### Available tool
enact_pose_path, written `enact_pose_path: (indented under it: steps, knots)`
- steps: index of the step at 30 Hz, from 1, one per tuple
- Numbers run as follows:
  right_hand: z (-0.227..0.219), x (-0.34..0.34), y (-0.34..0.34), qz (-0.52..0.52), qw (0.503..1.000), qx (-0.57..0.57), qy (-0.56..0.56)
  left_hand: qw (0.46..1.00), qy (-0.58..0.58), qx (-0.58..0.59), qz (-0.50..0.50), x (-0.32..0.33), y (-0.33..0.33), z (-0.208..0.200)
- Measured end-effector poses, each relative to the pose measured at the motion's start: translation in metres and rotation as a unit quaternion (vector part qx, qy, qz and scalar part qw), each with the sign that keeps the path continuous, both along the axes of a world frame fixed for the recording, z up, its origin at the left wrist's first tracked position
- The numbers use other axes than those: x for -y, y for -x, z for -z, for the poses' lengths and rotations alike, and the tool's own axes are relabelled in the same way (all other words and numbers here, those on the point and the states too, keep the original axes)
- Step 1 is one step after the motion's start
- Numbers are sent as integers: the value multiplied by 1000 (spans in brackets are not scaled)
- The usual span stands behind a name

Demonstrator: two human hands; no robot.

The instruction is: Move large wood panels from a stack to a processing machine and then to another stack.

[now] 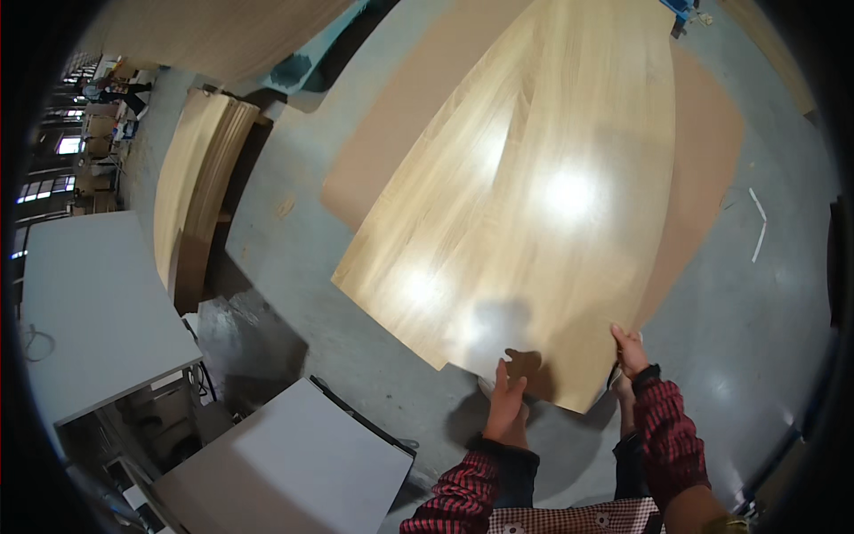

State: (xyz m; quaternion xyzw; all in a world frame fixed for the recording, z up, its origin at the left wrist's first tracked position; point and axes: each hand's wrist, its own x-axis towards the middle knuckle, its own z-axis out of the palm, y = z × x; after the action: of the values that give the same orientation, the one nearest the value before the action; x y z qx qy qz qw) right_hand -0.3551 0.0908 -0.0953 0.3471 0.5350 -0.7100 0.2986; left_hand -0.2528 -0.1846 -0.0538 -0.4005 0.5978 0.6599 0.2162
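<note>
A large light wood-grain sheet [569,267] stretches away in front of me, glossy under the ceiling lights. A seam or overlap runs down its left half. My right hand [632,354] pinches its right edge near the close corner, thumb on top and the other fingers hidden beneath. At the near edge, my left hand [508,405] is raised with fingers apart, casting a shadow on the sheet. It appears to hold nothing; whether it touches the edge I cannot tell.
Under the sheet lies brown board [378,160] on the grey floor [276,231]. A stack of wood panels [200,178] stands at left. Grey-topped tables [294,463] occupy the lower left. A blue tool or clamp [680,11] shows at the far end, and a white strip [761,227] lies right.
</note>
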Motion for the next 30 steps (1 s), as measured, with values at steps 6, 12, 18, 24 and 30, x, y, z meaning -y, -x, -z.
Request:
enact_pose_path:
  steps: [6,12,18,24,30]
  knots:
    - [-113,-154,39,-73,988,-74,-115,986,-46,-80,136,-79,27,-48]
    - [-223,-286,120,-73,975,-158,-136,942,-101,-176,266,-218,57,-99]
    - [-329,-351,128,-227,890,-186,-350,907,-100,-38,407,-350,72,-123]
    - [-401,-394,52,-372,701,-264,-548,959,-176,-58,214,-405,175,-223]
    - [-438,-442,-59,-495,621,-241,-558,964,-260,-56,16,-421,298,-286]
